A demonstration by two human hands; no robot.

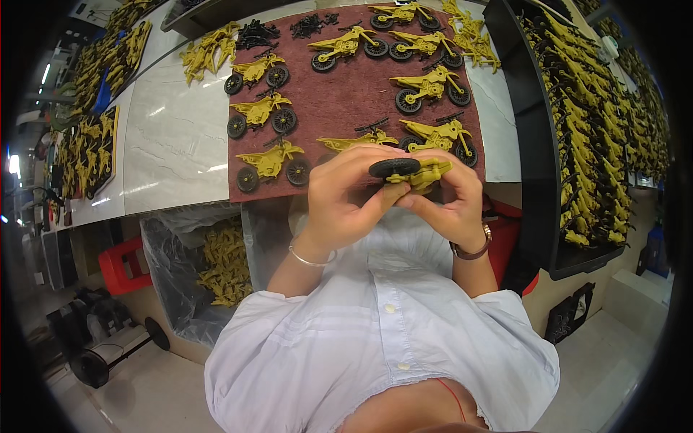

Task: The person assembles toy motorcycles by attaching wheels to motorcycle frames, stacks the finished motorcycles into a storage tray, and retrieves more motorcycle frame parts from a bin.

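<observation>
My left hand (338,195) and my right hand (456,202) are closed on a yellow toy motorcycle (427,175) in front of my chest. One black wheel of it points to the left, by the left fingers; the rest is partly covered by my fingers. Just beyond the hands, on a dark red cloth (339,94), lies a yellow motorcycle body (355,140) with black handlebars, partly hidden behind my left hand. To its right is a toy motorcycle with black wheels (442,136), and several more stand in columns along both sides of the cloth.
Piles of yellow parts (209,52) and black handlebar pieces (258,33) lie at the table's far side. A black tray (530,108) packed with toy motorcycles stands at the right. Below the table's left front is a plastic-lined container (177,270) of yellow parts, beside a red stool (124,265).
</observation>
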